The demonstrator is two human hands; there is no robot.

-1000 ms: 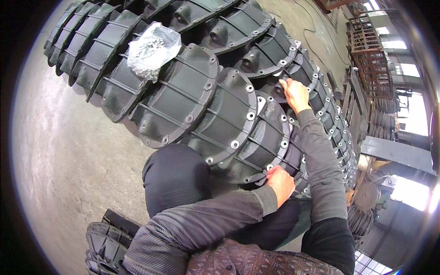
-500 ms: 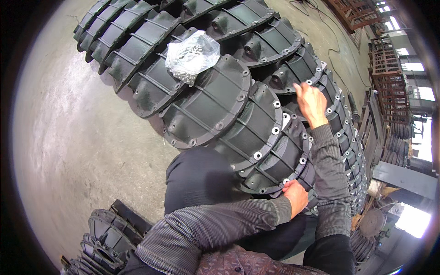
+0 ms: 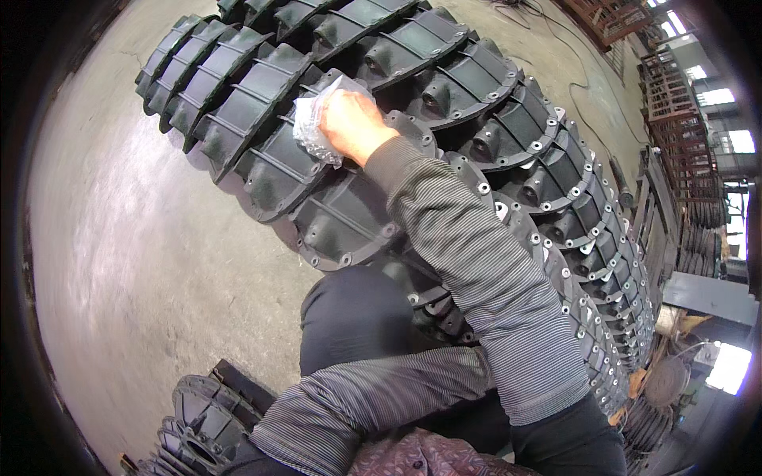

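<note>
My right hand (image 3: 354, 124) is down at a clear plastic bag (image 3: 307, 125). In the earlier frame this bag shows small silvery metal pieces; the hand now covers most of them. My fingertips are hidden in or behind the plastic, so their grip does not show. The bag rests on a row of black, ribbed, half-round metal castings (image 3: 341, 220). My left sleeve (image 3: 405, 386) runs across my lap toward the castings' near end. Beneath the right forearm the left hand disappears from sight. Small pale rings (image 3: 502, 210) sit at holes along many casting rims.
Rows of stacked castings stretch far to the right. Another stack of dark castings (image 3: 202, 412) lies at the lower left. Bare concrete floor (image 3: 135, 262) spreads on the left. Rusty metal racks (image 3: 675, 111) and a grey beam (image 3: 710, 297) stand at the right.
My right hand has moved left from the rim of a casting to the plastic bag. Its forearm now crosses in front of my left hand, which was visible by the near castings.
</note>
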